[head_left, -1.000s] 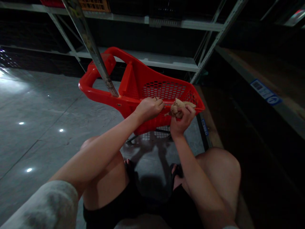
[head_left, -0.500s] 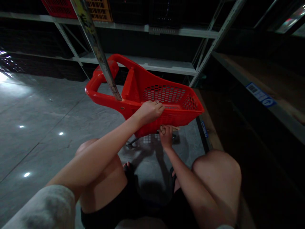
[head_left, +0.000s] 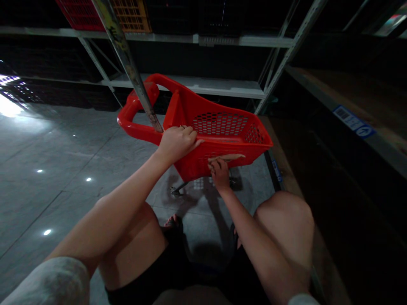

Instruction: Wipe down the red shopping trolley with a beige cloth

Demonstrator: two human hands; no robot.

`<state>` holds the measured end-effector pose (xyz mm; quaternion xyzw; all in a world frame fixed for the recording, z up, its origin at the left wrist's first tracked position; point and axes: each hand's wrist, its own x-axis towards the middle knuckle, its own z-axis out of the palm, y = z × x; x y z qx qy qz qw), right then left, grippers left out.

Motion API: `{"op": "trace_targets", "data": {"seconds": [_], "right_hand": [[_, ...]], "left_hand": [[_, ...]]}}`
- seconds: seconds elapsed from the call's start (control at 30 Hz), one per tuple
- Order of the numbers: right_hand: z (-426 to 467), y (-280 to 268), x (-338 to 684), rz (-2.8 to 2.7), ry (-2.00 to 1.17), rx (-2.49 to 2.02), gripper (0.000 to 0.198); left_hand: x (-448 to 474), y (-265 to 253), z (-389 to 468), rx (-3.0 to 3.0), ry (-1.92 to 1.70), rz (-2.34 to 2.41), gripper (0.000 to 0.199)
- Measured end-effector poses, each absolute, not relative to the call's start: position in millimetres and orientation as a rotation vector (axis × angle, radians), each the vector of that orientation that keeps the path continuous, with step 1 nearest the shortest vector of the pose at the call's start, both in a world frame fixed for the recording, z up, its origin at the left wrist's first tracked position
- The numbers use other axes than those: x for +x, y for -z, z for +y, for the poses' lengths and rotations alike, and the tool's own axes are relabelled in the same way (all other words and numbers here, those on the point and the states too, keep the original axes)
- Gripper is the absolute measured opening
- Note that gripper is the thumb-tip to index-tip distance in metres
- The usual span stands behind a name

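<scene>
Of the 2 bare hands, the left hand (head_left: 179, 140) curls over the near rim of the red cart (head_left: 229, 148); the right hand (head_left: 220, 172) grips a long tan item (head_left: 232, 157) before its near wall. Far left, an orange crate (head_left: 131, 18) sits on a shelf (head_left: 178, 39)

From afar I count two hands (head_left: 178, 142), one cart (head_left: 193, 167) and one root (head_left: 233, 157). I see two labels (head_left: 353, 121).

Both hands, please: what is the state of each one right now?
Left hand: closed over the near rim of the red cart.
Right hand: closed, holding a crumpled tan item.
</scene>
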<state>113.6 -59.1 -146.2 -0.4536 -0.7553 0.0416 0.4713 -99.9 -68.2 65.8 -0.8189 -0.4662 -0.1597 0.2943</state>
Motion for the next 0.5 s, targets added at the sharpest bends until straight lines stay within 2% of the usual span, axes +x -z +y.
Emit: {"op": "trace_targets", "data": {"seconds": [0.13, 0.27, 0.37, 0.5], "right_hand": [[-88, 193, 108, -1.945, -0.179, -1.03, 0.018], [-88, 194, 100, -1.844, -0.205, -1.113, 0.015], [-74, 157, 96, -1.713, -0.163, -1.134, 0.016], [-55, 70, 105, -1.448, 0.089, -0.978, 0.016]], "left_hand": [[-102, -65, -68, -2.2, 0.449, -1.198, 0.052], [-103, -63, -68, -2.177, 0.431, -1.157, 0.053], [-104, -62, -66, -2.205, 0.459, -1.154, 0.051], [-103, -63, -64, -2.215, 0.443, -1.122, 0.044]]}}
